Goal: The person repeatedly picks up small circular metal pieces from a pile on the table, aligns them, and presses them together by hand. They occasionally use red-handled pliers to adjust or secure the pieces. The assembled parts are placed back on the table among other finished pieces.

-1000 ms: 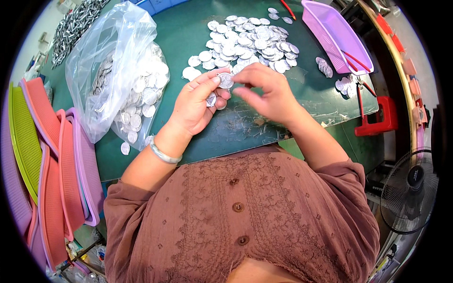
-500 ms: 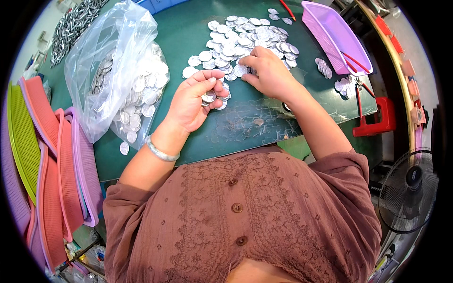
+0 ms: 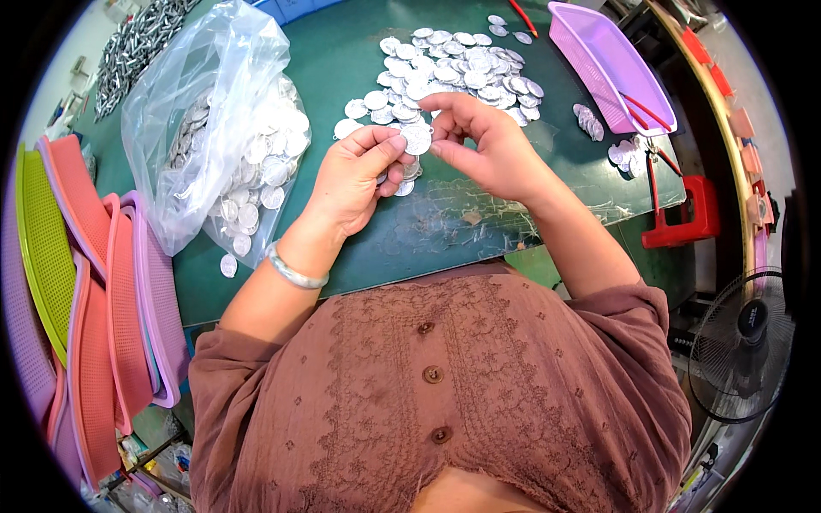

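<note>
A round silver medallion (image 3: 416, 138) is pinched between the thumb and forefinger of my left hand (image 3: 353, 181). More discs show under it and among that hand's curled fingers, partly hidden. My right hand (image 3: 485, 145) is just right of the medallion, its thumb and forefinger apart and bent around the edge. Whether a fingertip touches the rim is hard to see. Beyond both hands, a loose pile of similar silver medallions (image 3: 475, 64) covers the green table (image 3: 428, 235). To the left, a clear plastic bag (image 3: 205, 94) lies open with many more in it.
Stacked pink, green and purple plastic baskets (image 3: 111, 308) stand at the left. A purple basket (image 3: 611, 64) is at the far right, with red-handled pliers (image 3: 654, 167) and small disc stacks (image 3: 587, 122) near it. Metal pieces (image 3: 141, 47) lie far left; a fan (image 3: 740, 342) stands right.
My right hand has come from the pile back towards my left hand. A medallion is now in my left thumb and forefinger, and the right fingers have spread.
</note>
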{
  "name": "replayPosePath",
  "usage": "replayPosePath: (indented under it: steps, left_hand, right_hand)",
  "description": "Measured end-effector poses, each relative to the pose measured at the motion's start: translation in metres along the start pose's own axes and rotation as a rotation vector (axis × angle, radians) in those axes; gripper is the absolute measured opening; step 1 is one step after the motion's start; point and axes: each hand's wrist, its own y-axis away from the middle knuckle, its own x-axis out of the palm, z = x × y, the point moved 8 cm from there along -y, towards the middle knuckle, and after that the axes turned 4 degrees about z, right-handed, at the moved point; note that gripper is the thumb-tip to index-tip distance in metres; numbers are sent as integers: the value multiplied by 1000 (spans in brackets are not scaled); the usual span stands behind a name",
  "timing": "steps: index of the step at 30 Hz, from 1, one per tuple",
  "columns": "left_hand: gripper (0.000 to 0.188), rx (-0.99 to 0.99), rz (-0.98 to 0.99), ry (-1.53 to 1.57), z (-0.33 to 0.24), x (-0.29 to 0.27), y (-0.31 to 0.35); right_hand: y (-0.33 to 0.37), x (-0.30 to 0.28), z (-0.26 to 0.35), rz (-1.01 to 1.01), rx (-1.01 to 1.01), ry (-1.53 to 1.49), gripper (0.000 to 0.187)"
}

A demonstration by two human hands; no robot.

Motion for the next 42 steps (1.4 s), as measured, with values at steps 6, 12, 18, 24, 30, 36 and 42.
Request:
replayPosePath:
  steps: [6, 12, 18, 24, 30, 36, 42]
  left_hand:
    - [10, 35, 5, 66, 0, 5, 1]
    - [9, 103, 26, 23, -1, 7, 2]
    - [19, 111, 41, 16, -2, 8, 3]
    - [29, 53, 97, 123, -4, 16, 4]
    - [33, 33, 85, 146, -3, 15, 6]
    - [25, -82, -23, 250, 5, 4, 2]
    - [16, -91, 16, 279, 10, -7, -2]
  right_hand:
    - [5, 4, -18, -153, 126, -338, 22]
    - [8, 0, -19, -213, 82, -214, 13]
    - [12, -7, 14, -294, -203, 146, 12]
    - [22, 6, 49, -334, -573, 592, 17]
    - [25, 12, 51, -300, -610, 704, 20]
    - [4, -2, 24, -201, -367, 476, 18]
    - [-45, -30, -17, -189, -174, 929, 20]
